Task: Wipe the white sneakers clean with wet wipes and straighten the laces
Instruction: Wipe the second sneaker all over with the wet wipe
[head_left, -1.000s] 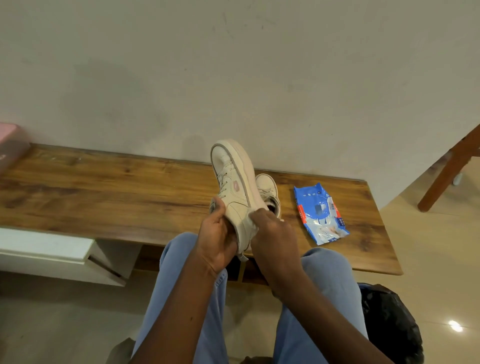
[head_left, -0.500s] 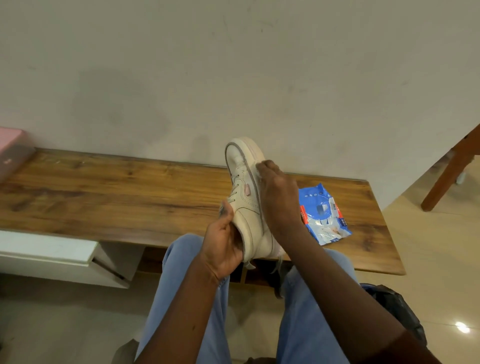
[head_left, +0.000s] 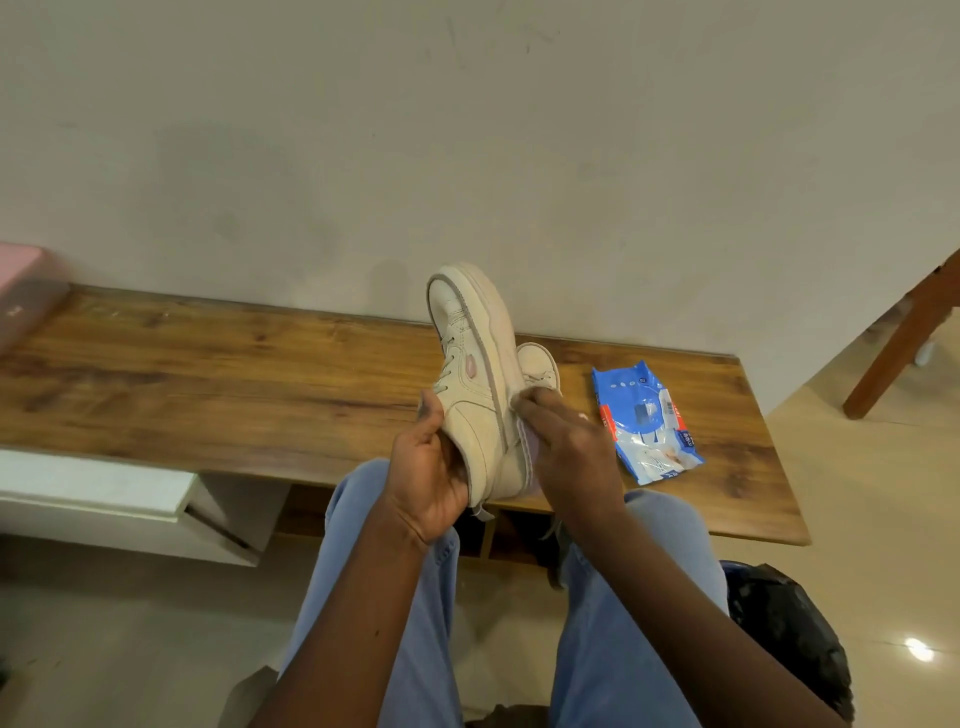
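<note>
Firmly gripped the raised sneaker (head_left: 478, 384) at its heel end with the left hand (head_left: 431, 478), thumb lying up along the side panel, toe pointing up toward the wall, sole turned to the right. Pressed a pale wet wipe (head_left: 525, 441) against the sole's edge with the right hand (head_left: 566, 452), fingers curled over it.

Judged the shoe light enough for one hand, stiff along the rubber sole, softer and yielding in the upper. Reckoned it smooth and likely slick once damp, so best taken at the heel or round the midfoot, never by the loose laces (head_left: 449, 371). Judged the wipe limp and quick to bunch, wanting flat fingers behind it.

Left the second sneaker (head_left: 537, 364) standing on the wooden bench (head_left: 208, 395), just behind the held one and partly hidden by it.

Saw the blue wipes pack (head_left: 644, 423) lying flat on the bench to the right, near the shoes. Could not tell whether its flap was open or how many wipes remained. Noted a black bag (head_left: 789, 639) on the floor by the right knee and a pink box (head_left: 21, 280) at the bench's left end, the contents of both hidden.
</note>
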